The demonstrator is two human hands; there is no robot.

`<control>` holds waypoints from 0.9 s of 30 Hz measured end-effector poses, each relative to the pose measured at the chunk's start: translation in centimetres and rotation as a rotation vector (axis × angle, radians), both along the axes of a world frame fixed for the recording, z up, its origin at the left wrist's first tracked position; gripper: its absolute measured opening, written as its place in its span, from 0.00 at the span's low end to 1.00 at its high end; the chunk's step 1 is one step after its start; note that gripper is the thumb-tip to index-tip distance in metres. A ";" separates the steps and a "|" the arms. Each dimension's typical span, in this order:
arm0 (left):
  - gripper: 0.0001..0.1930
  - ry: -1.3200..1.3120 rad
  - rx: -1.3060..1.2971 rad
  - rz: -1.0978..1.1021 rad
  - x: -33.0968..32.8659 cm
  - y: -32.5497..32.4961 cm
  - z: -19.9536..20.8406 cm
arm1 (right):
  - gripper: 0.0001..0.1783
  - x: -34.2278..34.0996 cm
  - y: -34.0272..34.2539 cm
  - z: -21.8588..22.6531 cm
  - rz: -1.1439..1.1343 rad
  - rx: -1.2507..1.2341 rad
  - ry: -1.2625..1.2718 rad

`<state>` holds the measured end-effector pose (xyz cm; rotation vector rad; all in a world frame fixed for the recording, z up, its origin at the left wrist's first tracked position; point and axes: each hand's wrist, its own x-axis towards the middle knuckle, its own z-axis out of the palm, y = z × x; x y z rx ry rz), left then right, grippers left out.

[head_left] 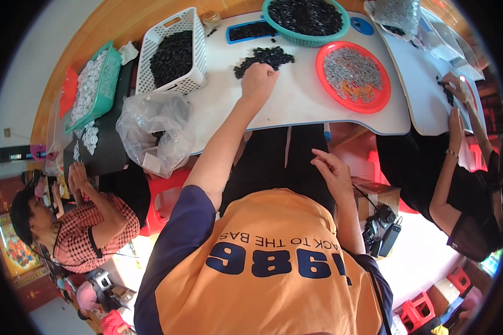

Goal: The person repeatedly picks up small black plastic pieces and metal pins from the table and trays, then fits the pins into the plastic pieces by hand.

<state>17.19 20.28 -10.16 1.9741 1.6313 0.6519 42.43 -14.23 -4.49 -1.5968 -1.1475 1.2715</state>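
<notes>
My left hand reaches over the white table to the near edge of a loose pile of small black pieces. Its fingers are curled closed, and whatever they hold is hidden. Above my lap, in front of the table edge, my right hand hangs with its fingers partly bent and apart; nothing shows in it. A round red tray of small silver metal pieces, with some orange ones, sits to the right of the pile. Behind the pile are a teal round basket full of black pieces and a shallow blue tray.
To the left stands a white slotted basket of black pieces, with a clear plastic bag at the table edge. Co-workers sit on both sides: one by a green basket of white pieces, another's hands at the right table.
</notes>
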 end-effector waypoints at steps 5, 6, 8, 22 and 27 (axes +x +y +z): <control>0.11 0.101 0.016 0.060 2.4 -0.3 -1.4 | 0.20 2.8 0.0 1.2 -0.011 0.006 -0.079; 0.11 0.053 0.050 0.046 2.2 -0.7 -1.9 | 0.20 3.4 -0.1 1.2 -0.023 0.011 -0.066; 0.10 -0.003 0.136 -0.013 0.5 -1.4 -3.4 | 0.19 5.3 0.6 1.4 -0.044 0.016 -0.064; 0.10 -0.119 0.104 -0.055 -2.3 -5.8 -3.7 | 0.11 18.2 22.2 -1.5 -0.042 0.416 -0.880; 0.10 -0.152 0.095 -0.029 -3.3 -5.2 -4.2 | 0.09 18.8 25.3 -4.9 0.146 0.407 -1.166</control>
